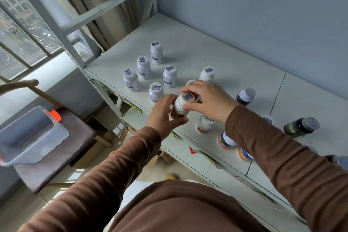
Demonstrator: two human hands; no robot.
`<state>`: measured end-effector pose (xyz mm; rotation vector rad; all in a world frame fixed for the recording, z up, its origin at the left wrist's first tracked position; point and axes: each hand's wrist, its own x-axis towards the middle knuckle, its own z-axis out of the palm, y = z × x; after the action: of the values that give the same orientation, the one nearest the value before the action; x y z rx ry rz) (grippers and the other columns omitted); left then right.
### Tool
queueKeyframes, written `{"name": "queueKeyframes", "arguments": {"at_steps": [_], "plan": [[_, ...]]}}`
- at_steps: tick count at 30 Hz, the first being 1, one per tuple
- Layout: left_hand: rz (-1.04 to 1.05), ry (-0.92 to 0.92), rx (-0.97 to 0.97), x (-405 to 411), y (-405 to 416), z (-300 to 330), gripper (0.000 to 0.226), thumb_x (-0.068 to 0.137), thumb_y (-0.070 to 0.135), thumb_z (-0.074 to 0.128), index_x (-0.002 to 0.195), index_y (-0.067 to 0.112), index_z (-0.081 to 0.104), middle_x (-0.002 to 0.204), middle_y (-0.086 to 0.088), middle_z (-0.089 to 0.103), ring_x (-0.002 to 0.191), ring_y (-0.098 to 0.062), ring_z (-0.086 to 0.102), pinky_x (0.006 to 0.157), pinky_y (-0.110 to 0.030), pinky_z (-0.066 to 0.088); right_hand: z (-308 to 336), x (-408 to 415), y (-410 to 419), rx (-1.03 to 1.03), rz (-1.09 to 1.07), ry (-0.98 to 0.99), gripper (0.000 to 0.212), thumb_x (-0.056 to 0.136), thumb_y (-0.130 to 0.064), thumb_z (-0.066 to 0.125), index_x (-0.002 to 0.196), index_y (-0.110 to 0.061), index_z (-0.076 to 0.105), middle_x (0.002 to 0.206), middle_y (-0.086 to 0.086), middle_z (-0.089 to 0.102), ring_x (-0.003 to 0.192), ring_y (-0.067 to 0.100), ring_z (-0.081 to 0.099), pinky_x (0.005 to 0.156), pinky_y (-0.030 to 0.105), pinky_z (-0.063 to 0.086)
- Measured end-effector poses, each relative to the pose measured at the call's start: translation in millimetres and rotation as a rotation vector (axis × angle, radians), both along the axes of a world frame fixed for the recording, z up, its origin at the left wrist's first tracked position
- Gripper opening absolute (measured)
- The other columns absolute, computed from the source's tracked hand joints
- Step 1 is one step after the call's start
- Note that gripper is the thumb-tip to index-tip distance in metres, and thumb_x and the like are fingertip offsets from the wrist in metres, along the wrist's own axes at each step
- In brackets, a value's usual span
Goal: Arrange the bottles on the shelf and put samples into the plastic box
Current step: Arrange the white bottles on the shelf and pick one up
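Observation:
A white bottle with a brown label [180,106] is held above the front edge of the pale shelf [216,56]. My left hand [164,117] wraps its lower body, and my right hand [205,100] grips its white cap from above. Several white bottles [144,67] with blue labels stand upright in a loose group to the left. Dark bottles [245,96] [301,126] and orange-labelled ones [225,140] stand to the right, partly hidden by my right arm. The clear plastic box [28,135] with an orange clip sits open on a chair at lower left.
A brown chair [62,156] holds the box left of the shelf. Metal shelf uprights [62,30] and a window are at the left, and a blue-grey wall [263,15] stands behind the shelf. Cardboard boxes [105,118] lie on the floor below.

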<state>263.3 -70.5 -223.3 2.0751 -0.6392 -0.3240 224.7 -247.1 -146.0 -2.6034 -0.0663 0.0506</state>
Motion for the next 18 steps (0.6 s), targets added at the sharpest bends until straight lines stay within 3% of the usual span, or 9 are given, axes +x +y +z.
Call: {"name": "queueKeyframes", "arguments": {"at_steps": [2,5,8,15,18], "plan": [[-0.039,-0.100,0.155,2.9,5.0,-7.9,0.061,0.068,0.037,0.081,0.122,0.025,0.053,0.109,0.006,0.057,0.091,-0.014,0.047,0.084,-0.036,0.047,-10.7,-0.8,4.1,-0.061,0.000,0.021,0.042,0.079,-0.037,0.075,0.118,-0.024,0.063,0.115,-0.001,0.061,0.100,0.018,0.058,0.076,0.026,0.037],[-0.074,-0.204,0.375,5.0,17.7,-8.2,0.068,0.074,0.038,0.077,0.134,0.023,0.048,0.124,0.002,0.053,0.107,-0.020,0.046,0.095,-0.033,0.041,-24.8,-0.9,7.0,-0.108,0.006,0.049,0.042,0.082,-0.034,0.073,0.121,-0.022,0.062,0.117,-0.001,0.059,0.101,0.021,0.057,0.075,0.024,0.033],[-0.094,-0.303,0.529,8.8,26.9,-1.1,0.066,0.080,0.041,0.072,0.138,0.025,0.045,0.132,0.003,0.051,0.111,-0.020,0.044,0.097,-0.033,0.041,-32.7,1.1,8.8,-0.167,0.030,0.070,0.041,0.085,-0.032,0.069,0.124,-0.022,0.060,0.118,0.001,0.058,0.103,0.022,0.056,0.077,0.024,0.032],[-0.108,-0.432,0.600,19.0,23.7,20.8,0.063,0.084,0.041,0.067,0.140,0.025,0.044,0.130,0.004,0.052,0.114,-0.021,0.044,0.096,-0.035,0.042,-45.1,3.8,14.7,-0.205,0.057,0.087,0.045,0.085,-0.030,0.069,0.127,-0.022,0.058,0.116,0.002,0.057,0.106,0.026,0.058,0.088,0.036,0.046],[-0.102,-0.505,0.592,25.6,19.8,30.7,0.061,0.083,0.039,0.069,0.138,0.025,0.046,0.128,0.003,0.054,0.113,-0.022,0.046,0.094,-0.036,0.043,-35.1,5.9,10.3,-0.165,0.046,0.119,0.054,0.083,-0.038,0.072,0.133,-0.025,0.055,0.122,0.000,0.056,0.109,0.022,0.056,0.086,0.030,0.042]]}}
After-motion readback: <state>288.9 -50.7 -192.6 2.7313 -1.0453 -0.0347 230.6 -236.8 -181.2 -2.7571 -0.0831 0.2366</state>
